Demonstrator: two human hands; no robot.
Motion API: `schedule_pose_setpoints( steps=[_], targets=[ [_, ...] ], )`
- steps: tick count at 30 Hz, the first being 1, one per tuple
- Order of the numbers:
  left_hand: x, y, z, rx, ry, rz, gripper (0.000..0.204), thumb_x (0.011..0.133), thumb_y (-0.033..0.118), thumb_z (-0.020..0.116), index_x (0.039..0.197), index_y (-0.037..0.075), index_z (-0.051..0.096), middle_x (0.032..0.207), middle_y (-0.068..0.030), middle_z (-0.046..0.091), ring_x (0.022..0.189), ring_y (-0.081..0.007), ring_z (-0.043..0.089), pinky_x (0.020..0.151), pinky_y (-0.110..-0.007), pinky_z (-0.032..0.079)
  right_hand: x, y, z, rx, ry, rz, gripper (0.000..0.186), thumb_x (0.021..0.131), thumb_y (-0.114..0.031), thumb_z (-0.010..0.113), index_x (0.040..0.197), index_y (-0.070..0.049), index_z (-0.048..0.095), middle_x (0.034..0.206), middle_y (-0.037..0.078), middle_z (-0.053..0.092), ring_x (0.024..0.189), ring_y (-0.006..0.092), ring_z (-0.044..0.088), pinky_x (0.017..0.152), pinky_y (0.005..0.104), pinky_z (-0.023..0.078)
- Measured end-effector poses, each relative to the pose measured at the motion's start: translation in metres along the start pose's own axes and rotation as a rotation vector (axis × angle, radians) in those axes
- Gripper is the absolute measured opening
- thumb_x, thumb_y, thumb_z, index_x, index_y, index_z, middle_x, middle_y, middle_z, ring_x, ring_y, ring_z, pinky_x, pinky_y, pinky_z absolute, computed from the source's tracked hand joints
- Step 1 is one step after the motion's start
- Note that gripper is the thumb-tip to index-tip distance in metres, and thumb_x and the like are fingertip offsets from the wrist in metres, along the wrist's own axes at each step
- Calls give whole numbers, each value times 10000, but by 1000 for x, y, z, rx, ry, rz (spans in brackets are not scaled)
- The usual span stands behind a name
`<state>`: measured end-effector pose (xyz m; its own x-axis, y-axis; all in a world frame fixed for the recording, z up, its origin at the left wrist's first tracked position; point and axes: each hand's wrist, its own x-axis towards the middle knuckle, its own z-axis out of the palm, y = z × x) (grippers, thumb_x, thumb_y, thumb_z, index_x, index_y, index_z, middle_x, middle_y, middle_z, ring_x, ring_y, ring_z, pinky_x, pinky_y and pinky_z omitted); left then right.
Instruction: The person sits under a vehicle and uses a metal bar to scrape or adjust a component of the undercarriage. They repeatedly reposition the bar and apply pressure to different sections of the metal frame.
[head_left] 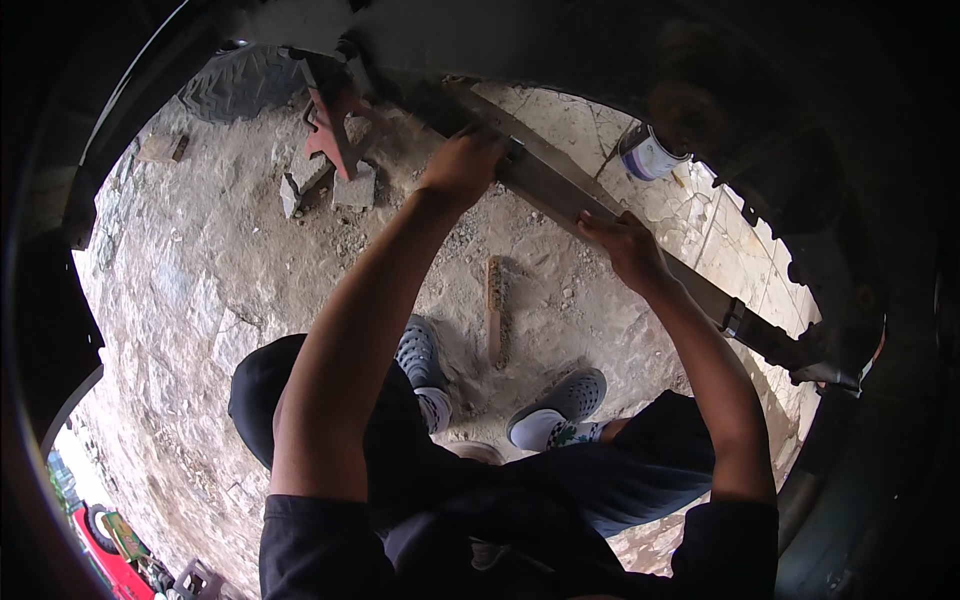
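On my left, a knobbly tyre (240, 88) sits past a red stand (330, 137) with grey blocks (354, 189) at its foot. My left hand (464, 168) grips a long metal bar (548, 190) slanting across before me; a wooden stick (494, 310) lies below. My right hand (630, 248) clasps the bar further along, a white bucket (647, 158) beyond.

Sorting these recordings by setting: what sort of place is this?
Probably a makeshift vehicle repair spot on rough, stony ground: there is a chunky-treaded tire, a red metal stand by concrete blocks, and a long metal bar.
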<state>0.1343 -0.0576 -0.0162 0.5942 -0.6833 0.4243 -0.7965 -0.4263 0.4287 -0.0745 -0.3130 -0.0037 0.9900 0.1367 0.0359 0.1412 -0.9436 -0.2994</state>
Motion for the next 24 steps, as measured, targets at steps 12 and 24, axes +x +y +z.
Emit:
schedule_pose_setpoints(
  steps=[12,24],
  targets=[
    [16,9,-13,-50,-254,-208,181,824,93,668,997,101,721,1083,-163,706,1045,-364,693,907,-460,568,91,-35,36,30,134,-111,482,861,54,583,1273,-161,713,1354,19,679,940,283,646,952,387,507],
    [11,9,4,61,-225,-168,168,897,94,575,986,64,715,1077,-172,717,996,-375,712,870,-446,587,44,-7,31,-68,207,-216,503,829,56,601,1279,-141,709,1322,26,695,838,310,617,894,381,538]
  ],
)
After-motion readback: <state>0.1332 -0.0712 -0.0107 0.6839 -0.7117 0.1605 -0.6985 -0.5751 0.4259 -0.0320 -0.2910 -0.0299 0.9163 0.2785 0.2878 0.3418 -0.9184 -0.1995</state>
